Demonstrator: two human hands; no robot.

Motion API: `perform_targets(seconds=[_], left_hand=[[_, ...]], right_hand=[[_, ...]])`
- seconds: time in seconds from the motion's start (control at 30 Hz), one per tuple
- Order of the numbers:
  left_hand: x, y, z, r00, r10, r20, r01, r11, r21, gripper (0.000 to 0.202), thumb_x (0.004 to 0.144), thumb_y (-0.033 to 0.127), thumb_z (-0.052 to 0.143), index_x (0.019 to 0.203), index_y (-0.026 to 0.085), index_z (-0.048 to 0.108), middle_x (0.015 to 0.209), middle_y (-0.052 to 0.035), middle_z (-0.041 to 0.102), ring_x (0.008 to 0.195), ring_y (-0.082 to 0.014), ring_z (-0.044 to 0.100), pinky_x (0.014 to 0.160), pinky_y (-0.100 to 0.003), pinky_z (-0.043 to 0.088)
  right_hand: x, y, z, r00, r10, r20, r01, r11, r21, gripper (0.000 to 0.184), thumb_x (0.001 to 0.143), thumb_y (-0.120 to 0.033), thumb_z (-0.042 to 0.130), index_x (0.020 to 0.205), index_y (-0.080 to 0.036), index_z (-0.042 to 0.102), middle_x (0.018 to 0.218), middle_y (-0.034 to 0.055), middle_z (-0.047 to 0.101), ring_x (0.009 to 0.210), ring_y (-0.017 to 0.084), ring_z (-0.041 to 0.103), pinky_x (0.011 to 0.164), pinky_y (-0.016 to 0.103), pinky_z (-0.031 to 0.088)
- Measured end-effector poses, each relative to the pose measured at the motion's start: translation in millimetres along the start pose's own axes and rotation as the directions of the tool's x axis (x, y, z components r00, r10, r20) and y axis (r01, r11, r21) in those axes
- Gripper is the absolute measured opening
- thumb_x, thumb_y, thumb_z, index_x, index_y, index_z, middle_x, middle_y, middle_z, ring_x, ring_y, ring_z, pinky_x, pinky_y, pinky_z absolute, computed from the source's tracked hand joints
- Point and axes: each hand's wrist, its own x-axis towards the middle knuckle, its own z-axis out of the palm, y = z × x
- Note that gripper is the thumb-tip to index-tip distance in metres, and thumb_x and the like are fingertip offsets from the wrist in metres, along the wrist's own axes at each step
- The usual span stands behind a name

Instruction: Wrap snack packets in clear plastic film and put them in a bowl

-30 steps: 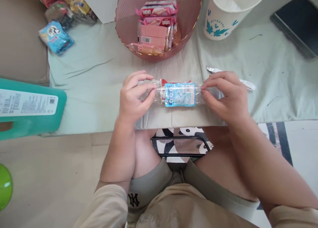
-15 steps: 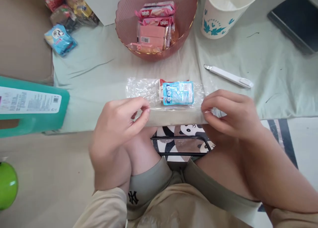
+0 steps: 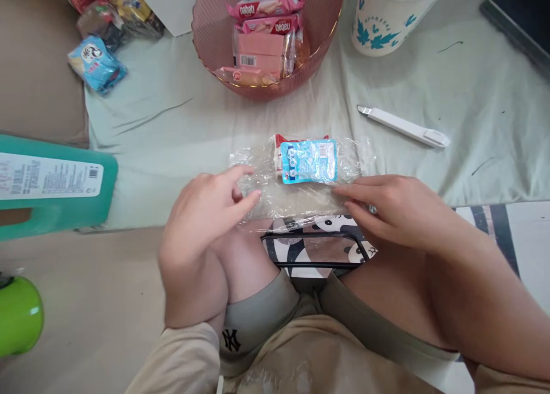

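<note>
A sheet of clear plastic wrap (image 3: 296, 205) lies flat at the table's front edge, part of it hanging over. On it rests a light blue snack packet (image 3: 308, 161), with a red and white packet (image 3: 278, 142) showing from under it. My left hand (image 3: 210, 211) is at the wrap's left side, thumb and forefinger apart with nothing between them. At the wrap's right side is my right hand (image 3: 391, 208), its fingers stretched over the film towards the blue packet and the thumb slightly apart. Whether those fingertips press on the film is hard to tell.
Behind the wrap stands a pink ribbed bowl (image 3: 210, 44) with several wafer packs. A white utility knife (image 3: 404, 126), a paper cup (image 3: 378, 33) and a black box (image 3: 519, 22) are on the right. Snack packets (image 3: 97, 62) and a green jug (image 3: 101, 176) are on the left.
Both hands have let go of the wrap's near edge, and their pinched fingers have opened. The near edge has dropped from raised to lying over the table edge.
</note>
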Motion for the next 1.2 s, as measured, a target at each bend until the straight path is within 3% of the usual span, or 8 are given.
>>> perform_targets(seconds=[0.2, 0.57, 0.7, 0.8, 0.83, 0.9, 0.97, 1.2], left_hand=[[20, -8, 23.2, 0.953, 0.153, -0.26, -0.144, 0.988, 0.053, 0.048, 0.072, 0.023, 0.077, 0.12, 0.027, 0.073, 0.127, -0.0088, 0.067, 0.116, -0.0297, 0.065, 0.098, -0.041, 0.053], [81, -24, 10.3, 0.762, -0.236, -0.602, -0.055, 0.904, -0.425, 0.016, 0.095, 0.009, 0.061, 0.083, 0.019, 0.062, 0.059, 0.0097, 0.049, 0.053, -0.0058, 0.047, 0.053, -0.026, 0.036], [93, -32, -0.2, 0.671, -0.349, -0.654, 0.109, 0.919, -0.379, 0.023, 0.084, 0.005, 0.076, 0.097, 0.017, 0.062, 0.075, 0.0089, 0.054, 0.066, -0.005, 0.049, 0.063, -0.025, 0.038], [63, -15, -6.8, 0.565, -0.202, -0.8, -0.034, 0.963, -0.267, 0.019, 0.079, 0.009, 0.077, 0.088, 0.019, 0.063, 0.085, 0.0052, 0.061, 0.072, -0.0069, 0.052, 0.067, -0.026, 0.043], [51, -6, -6.8, 0.569, -0.143, -0.809, -0.126, 0.958, -0.258, 0.014, 0.082, 0.013, 0.073, 0.077, 0.02, 0.061, 0.072, 0.0059, 0.058, 0.063, -0.0073, 0.049, 0.062, -0.027, 0.041], [31, 10, -2.7, 0.812, 0.045, -0.582, -0.255, 0.925, -0.284, 0.01, 0.086, 0.021, 0.068, 0.076, 0.02, 0.065, 0.067, 0.0054, 0.062, 0.06, -0.0089, 0.053, 0.059, -0.026, 0.043], [21, 22, 5.6, 0.935, 0.173, -0.309, -0.256, 0.933, -0.253, 0.006, 0.086, 0.023, 0.065, 0.084, 0.021, 0.07, 0.077, 0.0025, 0.069, 0.069, -0.0122, 0.062, 0.067, -0.028, 0.051], [36, 18, 30.2, 0.959, 0.231, -0.161, -0.263, 0.939, -0.22, 0.053, 0.086, 0.02, 0.062, 0.139, 0.021, 0.056, 0.145, -0.0098, 0.062, 0.134, -0.0276, 0.06, 0.115, -0.045, 0.05]], right_hand=[[0, -8, 2, 0.992, 0.128, 0.005, -0.12, 0.946, -0.3, 0.047, 0.094, -0.031, 0.044, 0.133, -0.019, 0.067, 0.066, 0.0046, 0.071, 0.047, 0.019, 0.05, 0.049, 0.032, 0.021], [12, -9, -8, 0.919, 0.342, 0.197, -0.331, 0.939, -0.089, 0.074, 0.095, -0.036, 0.042, 0.166, -0.014, 0.031, 0.06, 0.0004, 0.07, 0.056, 0.024, 0.061, 0.055, 0.033, 0.035], [13, -7, -3, 0.927, 0.326, 0.184, -0.329, 0.944, -0.02, 0.069, 0.095, -0.033, 0.046, 0.162, -0.019, 0.041, 0.068, -0.0014, 0.076, 0.061, 0.023, 0.066, 0.06, 0.033, 0.039], [13, -7, -1, 0.947, 0.3, 0.116, -0.302, 0.953, 0.006, 0.06, 0.092, -0.034, 0.052, 0.152, -0.025, 0.056, 0.074, -0.0011, 0.077, 0.062, 0.021, 0.065, 0.06, 0.032, 0.041], [13, -7, -1, 0.955, 0.287, 0.071, -0.288, 0.958, 0.004, 0.056, 0.092, -0.035, 0.054, 0.146, -0.025, 0.062, 0.074, 0.0001, 0.075, 0.062, 0.021, 0.065, 0.06, 0.032, 0.042], [14, -8, 0, 0.967, 0.251, -0.038, -0.251, 0.968, -0.005, 0.049, 0.091, -0.038, 0.056, 0.135, -0.022, 0.071, 0.076, 0.0036, 0.072, 0.062, 0.02, 0.062, 0.06, 0.032, 0.043], [17, -9, 0, 0.972, 0.21, -0.109, -0.209, 0.978, 0.026, 0.046, 0.092, -0.038, 0.056, 0.131, -0.02, 0.073, 0.075, 0.0047, 0.068, 0.062, 0.019, 0.06, 0.061, 0.032, 0.045], [35, -8, 17, 0.929, 0.312, -0.197, -0.187, 0.858, 0.479, 0.081, 0.09, -0.031, 0.058, 0.165, -0.023, 0.027, 0.106, 0.0065, 0.074, 0.077, 0.018, 0.07, 0.066, 0.032, 0.059]])
